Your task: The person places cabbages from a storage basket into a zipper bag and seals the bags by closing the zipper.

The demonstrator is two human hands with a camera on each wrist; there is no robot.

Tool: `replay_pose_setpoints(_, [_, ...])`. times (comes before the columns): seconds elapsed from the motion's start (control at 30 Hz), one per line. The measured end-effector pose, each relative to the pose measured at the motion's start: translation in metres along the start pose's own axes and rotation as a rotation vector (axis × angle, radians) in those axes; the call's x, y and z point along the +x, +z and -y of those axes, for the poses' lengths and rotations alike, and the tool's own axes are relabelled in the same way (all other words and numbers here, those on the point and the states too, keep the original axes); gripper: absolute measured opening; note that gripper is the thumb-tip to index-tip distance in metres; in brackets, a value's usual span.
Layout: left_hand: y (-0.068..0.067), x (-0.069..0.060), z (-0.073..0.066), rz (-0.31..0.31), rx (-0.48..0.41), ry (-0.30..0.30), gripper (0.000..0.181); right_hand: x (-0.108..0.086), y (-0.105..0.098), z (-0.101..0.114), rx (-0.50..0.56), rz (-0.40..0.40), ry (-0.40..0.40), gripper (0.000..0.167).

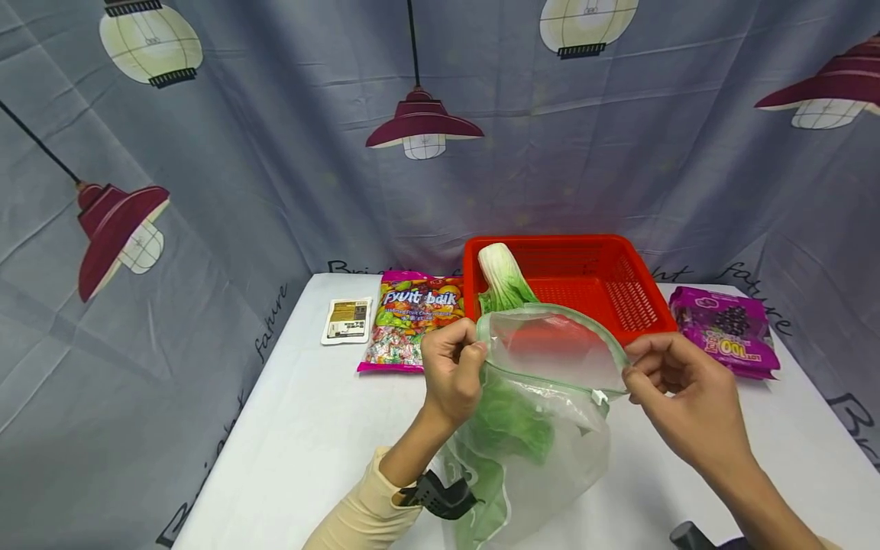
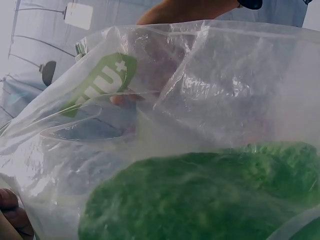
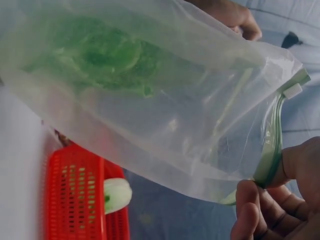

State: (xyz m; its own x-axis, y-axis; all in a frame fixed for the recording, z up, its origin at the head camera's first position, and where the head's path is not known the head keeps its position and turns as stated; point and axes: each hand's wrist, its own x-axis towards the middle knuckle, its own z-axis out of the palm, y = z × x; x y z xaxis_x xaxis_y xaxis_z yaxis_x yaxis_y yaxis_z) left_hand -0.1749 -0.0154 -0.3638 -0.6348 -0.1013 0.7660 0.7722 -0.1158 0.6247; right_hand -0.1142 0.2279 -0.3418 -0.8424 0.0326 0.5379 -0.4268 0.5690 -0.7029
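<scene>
A clear zipper bag [image 1: 550, 473] with a green-edged mouth hangs between both hands, its mouth spread wide. My left hand [image 1: 454, 374] grips the left side of the rim. On the opposite side, my right hand [image 1: 681, 397] pinches the rim between thumb and fingers, close to the white zip slider [image 1: 600, 397]. Through the cloudy plastic shows a green leafy vegetable [image 3: 110, 55] inside the bag; its exact kind is blurred. Behind the bag, a Chinese cabbage [image 1: 505, 275] with a pale stalk leans in the left part of a red basket [image 1: 646, 305].
Left of the basket lies a colourful candy bag [image 1: 412, 313], with a small white packet [image 1: 347, 321] beside it. A purple grape-print pack [image 1: 725, 332] lies to the right. Everything stands on a white table [image 1: 309, 458] before a grey curtain [image 1: 289, 153].
</scene>
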Motion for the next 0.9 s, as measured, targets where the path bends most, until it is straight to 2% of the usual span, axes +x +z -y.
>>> replay_pose_setpoints(0.17, [0.005, 0.0, 0.004, 0.005, 0.023, -0.013, 0.022, 0.001, 0.0, -0.014, -0.016, 0.022, 0.064, 0.027])
replay_pose_setpoints(0.3, [0.005, 0.005, 0.001, 0.013, 0.04, 0.0, 0.021, 0.002, -0.002, -0.014, -0.004, 0.042, 0.086, 0.027])
replay_pose_setpoints(0.53, [-0.002, 0.019, -0.017, 0.016, 0.028, 0.04, 0.02, 0.004, -0.009, 0.012, 0.026, 0.026, -0.004, 0.029])
replay_pose_setpoints(0.73, [-0.014, 0.03, -0.037, 0.021, 0.01, 0.082, 0.019, 0.005, -0.01, 0.03, 0.128, -0.008, -0.095, 0.034])
replay_pose_setpoints(0.9, [-0.023, 0.04, -0.051, 0.054, 0.031, 0.134, 0.021, 0.004, -0.008, 0.038, 0.203, -0.012, -0.168, 0.034])
